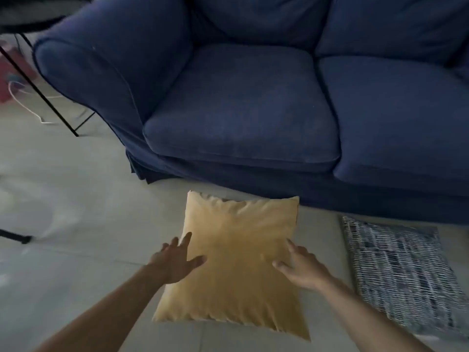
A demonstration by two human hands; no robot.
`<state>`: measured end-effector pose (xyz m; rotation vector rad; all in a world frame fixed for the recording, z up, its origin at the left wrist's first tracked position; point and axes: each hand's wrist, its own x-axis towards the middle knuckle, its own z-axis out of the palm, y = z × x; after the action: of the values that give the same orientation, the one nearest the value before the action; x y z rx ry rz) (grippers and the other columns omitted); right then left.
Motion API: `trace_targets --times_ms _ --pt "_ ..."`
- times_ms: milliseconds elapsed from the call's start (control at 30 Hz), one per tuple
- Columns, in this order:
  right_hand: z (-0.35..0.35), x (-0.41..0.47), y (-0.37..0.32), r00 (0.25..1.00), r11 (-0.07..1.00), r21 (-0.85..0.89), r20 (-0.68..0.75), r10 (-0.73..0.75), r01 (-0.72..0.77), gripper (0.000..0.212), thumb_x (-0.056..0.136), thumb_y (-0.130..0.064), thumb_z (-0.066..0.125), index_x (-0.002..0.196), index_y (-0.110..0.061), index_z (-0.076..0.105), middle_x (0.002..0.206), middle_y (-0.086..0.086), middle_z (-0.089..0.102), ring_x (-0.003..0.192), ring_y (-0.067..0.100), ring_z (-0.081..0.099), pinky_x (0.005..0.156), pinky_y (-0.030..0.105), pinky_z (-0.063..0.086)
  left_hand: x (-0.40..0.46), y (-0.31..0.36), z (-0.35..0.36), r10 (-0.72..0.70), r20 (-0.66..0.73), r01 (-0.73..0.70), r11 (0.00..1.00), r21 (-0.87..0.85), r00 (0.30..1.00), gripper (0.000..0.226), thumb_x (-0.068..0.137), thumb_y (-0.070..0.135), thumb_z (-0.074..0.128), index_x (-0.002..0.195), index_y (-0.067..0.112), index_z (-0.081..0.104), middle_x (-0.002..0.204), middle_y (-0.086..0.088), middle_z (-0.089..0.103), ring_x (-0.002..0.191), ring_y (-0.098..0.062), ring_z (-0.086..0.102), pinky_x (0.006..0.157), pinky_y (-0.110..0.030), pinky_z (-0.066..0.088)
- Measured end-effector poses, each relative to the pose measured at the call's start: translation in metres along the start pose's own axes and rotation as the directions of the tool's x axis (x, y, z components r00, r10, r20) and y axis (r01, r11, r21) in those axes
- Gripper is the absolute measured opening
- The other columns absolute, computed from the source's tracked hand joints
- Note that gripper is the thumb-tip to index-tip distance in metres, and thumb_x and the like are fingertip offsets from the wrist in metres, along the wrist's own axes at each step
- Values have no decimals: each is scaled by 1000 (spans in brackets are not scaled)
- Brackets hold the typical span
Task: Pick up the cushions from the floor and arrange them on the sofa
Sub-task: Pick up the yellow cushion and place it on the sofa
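Note:
A yellow cushion (236, 260) lies flat on the pale tiled floor, just in front of the dark blue sofa (243, 102). My left hand (177, 262) reaches over its left edge with the fingers spread, and my right hand (302, 268) hovers over its right edge, fingers apart too. Neither hand grips the cushion. A second cushion (398, 273) with a black-and-white woven pattern lies on the floor to the right of the yellow one. Nothing lies on the sofa's seat pads.
A thin black metal leg (38, 90) of a side table or stand slants down left of the sofa's armrest, with a white cable (28, 107) on the floor behind it. A dark object (15, 237) sits at the left edge.

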<state>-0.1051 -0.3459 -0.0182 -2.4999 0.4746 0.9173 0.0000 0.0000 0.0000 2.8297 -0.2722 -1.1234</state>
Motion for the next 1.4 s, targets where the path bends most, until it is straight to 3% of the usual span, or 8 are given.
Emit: trace_targets --times_ms 200,300,400,500,633,900,1067,1400 --pt "45 64 15 995 992 120 93 24 -35 114 85 -94 46 162 -51 -26 175 13 15 151 40 43 121 51 44 67 -8 48 -42 82 62 966 -251 996 149 56 109 55 164 45 -26 168 -21 29 149 -45 45 120 -56 42" --pt "60 82 27 995 967 254 93 -32 8 120 80 -97 49 159 -55 -31 178 15 7 159 37 35 127 47 37 85 -15 61 -4 76 30 939 -342 997 155 53 108 60 159 47 -35 166 -24 36 147 -41 49 120 -48 43" --pt "71 95 31 994 914 401 51 -99 70 130 69 -103 56 155 -59 -31 176 5 20 156 28 38 129 47 36 89 -16 67 50 47 -26 906 -422 998 156 58 101 68 162 43 -32 166 -17 43 146 -35 52 119 -41 43" --pt "75 99 27 994 876 470 -24 -106 105 129 76 -89 69 161 -55 -23 164 6 29 145 27 44 126 43 37 86 -14 68 84 -4 -75 869 -489 996 152 67 89 78 166 36 -25 174 -8 30 153 -31 45 122 -39 38" --pt "73 92 21 987 846 509 -77 -138 158 123 86 -68 78 169 -46 -10 162 1 32 133 14 43 120 33 37 71 -8 67 73 -28 -77 861 -503 997 158 59 94 78 167 37 -22 174 -4 33 151 -29 47 124 -43 40" --pt "49 38 7 973 827 513 -128 -190 229 124 87 -58 82 170 -38 -8 149 -11 31 141 9 38 121 27 29 14 3 58 -8 -115 -55 846 -530 993 158 53 91 81 168 40 -14 167 3 45 147 -28 52 120 -46 43" --pt "23 -29 -5 980 833 518 -140 -144 196 123 87 -54 84 173 -32 -2 168 1 31 157 18 35 125 28 29 -50 8 21 -3 -112 -55 854 -517 994 160 52 94 80 168 39 -15 171 3 41 149 -26 51 119 -46 45" --pt "-110 -181 -62 972 835 508 -200 -124 211 118 89 -48 84 173 -30 3 170 0 29 157 15 31 118 22 27 -194 35 -134 47 -152 -115 872 -477 987 155 53 93 80 166 45 -15 166 4 46 144 -27 55 113 -46 48"
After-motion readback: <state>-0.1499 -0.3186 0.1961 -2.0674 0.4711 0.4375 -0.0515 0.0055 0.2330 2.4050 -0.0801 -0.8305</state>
